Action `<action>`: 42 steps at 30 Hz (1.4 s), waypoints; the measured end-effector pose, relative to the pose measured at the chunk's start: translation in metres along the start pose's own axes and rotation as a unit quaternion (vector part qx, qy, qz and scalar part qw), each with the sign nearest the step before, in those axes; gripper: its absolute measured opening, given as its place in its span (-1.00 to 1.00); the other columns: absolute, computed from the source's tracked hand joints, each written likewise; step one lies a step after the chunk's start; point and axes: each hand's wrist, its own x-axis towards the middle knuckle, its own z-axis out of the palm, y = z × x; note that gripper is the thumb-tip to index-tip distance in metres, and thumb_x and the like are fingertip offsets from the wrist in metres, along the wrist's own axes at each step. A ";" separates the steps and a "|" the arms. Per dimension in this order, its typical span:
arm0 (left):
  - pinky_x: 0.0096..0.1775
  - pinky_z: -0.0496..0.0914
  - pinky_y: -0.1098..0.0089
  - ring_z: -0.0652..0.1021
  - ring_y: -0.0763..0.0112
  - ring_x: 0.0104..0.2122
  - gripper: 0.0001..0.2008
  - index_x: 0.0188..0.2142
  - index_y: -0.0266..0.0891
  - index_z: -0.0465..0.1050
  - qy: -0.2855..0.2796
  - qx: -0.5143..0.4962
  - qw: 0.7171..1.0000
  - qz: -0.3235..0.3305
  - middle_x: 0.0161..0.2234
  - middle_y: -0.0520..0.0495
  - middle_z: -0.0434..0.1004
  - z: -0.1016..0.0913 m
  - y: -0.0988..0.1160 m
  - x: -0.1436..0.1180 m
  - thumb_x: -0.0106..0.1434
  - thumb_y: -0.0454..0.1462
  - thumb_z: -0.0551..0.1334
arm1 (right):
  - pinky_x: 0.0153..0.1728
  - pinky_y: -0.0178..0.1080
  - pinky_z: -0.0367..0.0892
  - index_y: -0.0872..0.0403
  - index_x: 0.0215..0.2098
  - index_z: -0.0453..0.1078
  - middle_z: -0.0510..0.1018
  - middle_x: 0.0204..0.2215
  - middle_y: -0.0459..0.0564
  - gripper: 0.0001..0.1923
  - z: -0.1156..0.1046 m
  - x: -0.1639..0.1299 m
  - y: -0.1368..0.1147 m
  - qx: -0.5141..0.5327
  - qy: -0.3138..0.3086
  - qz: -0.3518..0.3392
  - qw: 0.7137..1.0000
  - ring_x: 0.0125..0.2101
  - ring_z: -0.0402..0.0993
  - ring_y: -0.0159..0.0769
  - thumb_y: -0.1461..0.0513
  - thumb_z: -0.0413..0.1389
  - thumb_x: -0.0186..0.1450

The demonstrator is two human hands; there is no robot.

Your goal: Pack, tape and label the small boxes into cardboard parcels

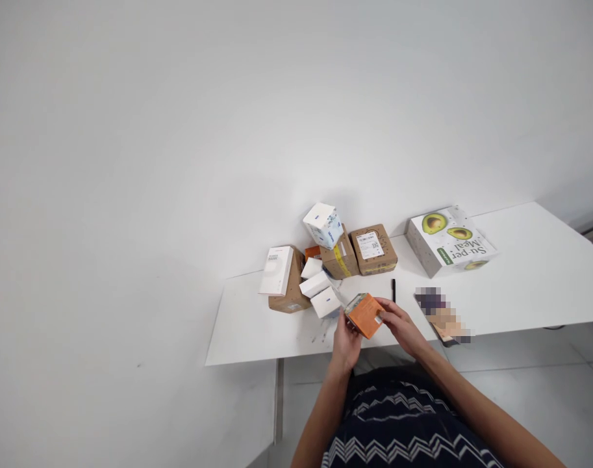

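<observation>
An orange box (367, 316) is held between my two hands, just above the front edge of the white table (515, 286). My left hand (347, 341) grips its left side from below. My right hand (398, 322) has its fingers on the right side and top face. Close to my left hand lie small white boxes (325, 303) in a loose pile. Beyond the orange box, a black pen (393, 290) lies on the table near my right fingers.
Brown cartons (374, 250) stand along the wall, one with a blue-and-white box (324, 225) on top. A flat white box (277, 270) leans on the left carton. At right sit a large avocado-printed box (449, 240) and a blurred flat item (442, 316).
</observation>
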 end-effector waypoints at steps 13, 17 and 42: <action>-0.18 0.44 0.24 0.54 0.26 -0.18 -0.28 0.17 -0.01 0.05 -0.045 0.007 0.997 0.070 -0.04 -0.13 0.44 0.003 0.016 -0.015 0.07 -0.18 0.35 | -0.07 -0.07 0.30 -0.07 -0.09 0.46 0.45 0.04 0.01 -0.51 -0.017 0.012 0.000 -0.063 -0.001 0.036 0.997 -0.01 0.35 -0.11 -0.14 -0.08 0.26; -0.06 0.39 0.21 0.43 0.14 0.04 -0.20 0.20 0.02 0.04 -0.045 0.043 0.986 0.156 0.16 -0.16 0.25 0.000 0.015 -0.014 0.02 -0.22 0.38 | -0.10 -0.12 0.31 -0.07 -0.07 0.44 0.45 0.03 0.00 -0.53 -0.014 0.010 -0.002 -0.040 0.001 0.042 0.998 -0.07 0.38 -0.16 -0.12 -0.06 0.27; -0.08 0.35 0.04 0.50 0.14 -0.14 -0.53 0.03 -0.05 0.31 -0.152 -0.072 0.986 0.012 -0.09 -0.09 0.48 0.011 0.028 -0.031 0.11 -0.12 0.26 | 0.04 -0.02 0.27 -0.14 0.18 0.11 0.30 0.12 0.03 -0.39 0.001 -0.001 -0.030 -0.131 0.006 -0.152 0.980 0.07 0.29 -0.11 0.08 0.15 0.20</action>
